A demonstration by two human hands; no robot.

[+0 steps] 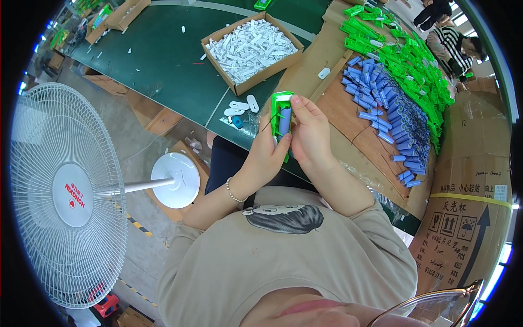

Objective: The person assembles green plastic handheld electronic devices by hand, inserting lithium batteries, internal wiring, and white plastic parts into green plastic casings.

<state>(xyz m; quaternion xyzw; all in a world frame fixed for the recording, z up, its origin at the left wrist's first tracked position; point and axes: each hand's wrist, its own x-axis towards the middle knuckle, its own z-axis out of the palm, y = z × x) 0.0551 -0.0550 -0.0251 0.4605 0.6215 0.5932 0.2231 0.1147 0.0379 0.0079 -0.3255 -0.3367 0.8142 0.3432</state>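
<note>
Both my hands are together over the near edge of the table, around a green plastic casing (274, 117) held roughly upright. A blue cylindrical battery cell (285, 121) lies inside it, and a white piece (284, 98) sits across its far end. My left hand (265, 155) is closed around the casing's left side and near end, its thumb beside the cell. My right hand (310, 128) pinches at the far right corner, thumb and finger against the white piece. Thin dark wires stick out by the left fingers. The fingers hide part of the casing.
A cardboard box (267, 75) of small white parts stands ahead. White oval pieces (238, 105) and a small blue item (237, 122) lie nearby. Wired blue cells (400, 125) and green casings (392, 52) are heaped right, beside a large carton (463, 163). A fan (76, 191) stands left.
</note>
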